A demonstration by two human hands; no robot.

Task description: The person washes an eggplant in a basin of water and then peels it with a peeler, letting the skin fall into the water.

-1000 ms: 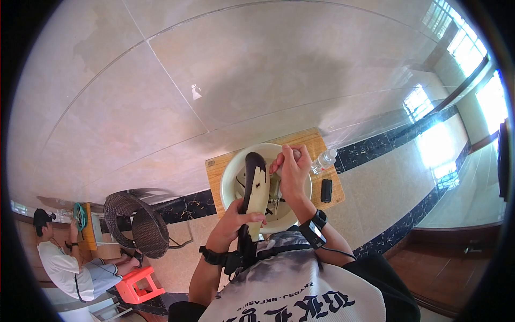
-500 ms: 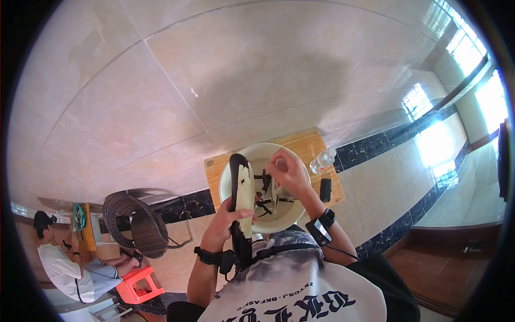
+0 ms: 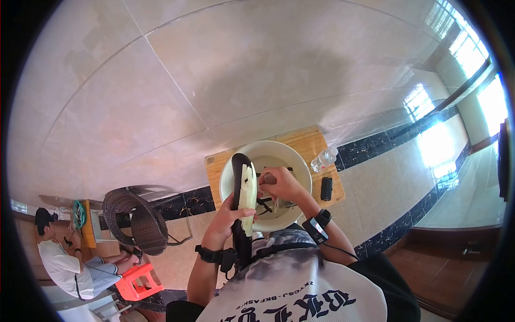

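Note:
My left hand (image 3: 221, 224) is wrapped round the lower part of a long dark eggplant (image 3: 247, 188), which stands nearly upright over the left side of a white basin (image 3: 308, 185). A broad pale strip of bare flesh runs along the eggplant's right side; dark skin stays at the top, left edge and bottom. My right hand (image 3: 285, 184) is closed over the basin, fingertips close to the eggplant's peeled side. Something pale shows below its fingers, and I cannot tell what it is. Dark strips of peel (image 3: 263, 206) lie in the basin.
The basin sits on a small wooden table (image 3: 213, 167) by a tiled wall. A clear bottle (image 3: 323, 159) and a black case (image 3: 326, 189) stand to its right. At left are a wicker chair (image 3: 149, 231), a red stool (image 3: 138, 282) and a seated person (image 3: 64, 265).
My right hand has moved down and left, closer to the eggplant's peeled side. The left hand still holds the eggplant in nearly the same place.

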